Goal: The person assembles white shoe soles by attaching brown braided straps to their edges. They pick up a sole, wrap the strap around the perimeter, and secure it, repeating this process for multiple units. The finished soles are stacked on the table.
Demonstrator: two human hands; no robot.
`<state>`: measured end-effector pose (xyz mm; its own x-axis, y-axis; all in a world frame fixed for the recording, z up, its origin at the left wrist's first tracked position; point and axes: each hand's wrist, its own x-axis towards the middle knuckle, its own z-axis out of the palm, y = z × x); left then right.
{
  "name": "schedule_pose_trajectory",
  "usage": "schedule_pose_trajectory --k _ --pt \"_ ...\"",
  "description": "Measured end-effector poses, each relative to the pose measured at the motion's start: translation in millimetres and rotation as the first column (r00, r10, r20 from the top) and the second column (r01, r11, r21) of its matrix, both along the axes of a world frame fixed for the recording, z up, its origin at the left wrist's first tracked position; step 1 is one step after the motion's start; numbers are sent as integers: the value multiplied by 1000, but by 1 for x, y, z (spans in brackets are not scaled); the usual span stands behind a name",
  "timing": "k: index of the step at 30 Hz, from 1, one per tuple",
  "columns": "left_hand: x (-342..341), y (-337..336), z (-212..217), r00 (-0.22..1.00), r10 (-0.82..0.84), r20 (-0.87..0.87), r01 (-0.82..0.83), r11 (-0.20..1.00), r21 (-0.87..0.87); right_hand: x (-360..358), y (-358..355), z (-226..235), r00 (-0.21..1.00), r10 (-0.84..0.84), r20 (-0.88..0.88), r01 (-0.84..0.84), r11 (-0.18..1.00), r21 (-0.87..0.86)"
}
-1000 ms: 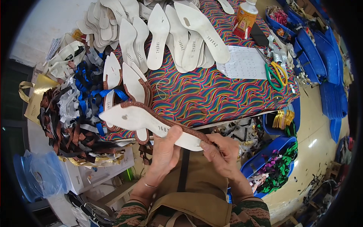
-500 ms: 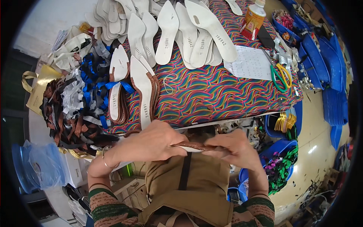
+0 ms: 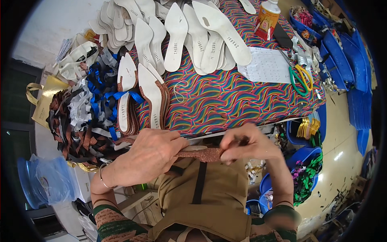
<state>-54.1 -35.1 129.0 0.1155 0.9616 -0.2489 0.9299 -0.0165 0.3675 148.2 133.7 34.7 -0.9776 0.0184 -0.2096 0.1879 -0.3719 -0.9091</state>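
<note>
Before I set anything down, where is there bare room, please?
Multicoloured patterned cloth shows bare between the thin pale string loop, white paper sheet and its near edge. White insoles crowd the far side; brown-edged white insoles, the left.

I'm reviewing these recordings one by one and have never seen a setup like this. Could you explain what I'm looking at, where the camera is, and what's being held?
There's no machine here, just a person's two bare hands. The view comes from the left of two head-worn fisheye cameras looking down, so edges bend and the rim goes dark. The left hand and right hand hold opposite ends of a pale piece with a glittery brown strip. On the colourful patterned surface lie many white sole-shaped pieces, brown-edged stacks, a paper sheet and scissors with green and yellow handles; a bottle stands near the back.
</note>
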Motion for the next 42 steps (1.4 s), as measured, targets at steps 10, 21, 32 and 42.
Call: schedule_pose_trajectory --k 10,21,32,42 --pt "17 -16 -43 559 344 754 -248 938 -244 42 -12 -6 784 -612 -104 616 788 -3" --pt "46 16 -64 -347 320 882 -481 747 -460 -11 -91 -24 653 -755 -66 742 654 -146" --pt "30 21 -85 -463 173 869 -411 827 -383 5 -78 -28 843 -523 -129 538 812 227" --pt "48 24 -95 -111 265 958 -314 905 -286 0 -51 -23 804 -426 -416 589 666 458"
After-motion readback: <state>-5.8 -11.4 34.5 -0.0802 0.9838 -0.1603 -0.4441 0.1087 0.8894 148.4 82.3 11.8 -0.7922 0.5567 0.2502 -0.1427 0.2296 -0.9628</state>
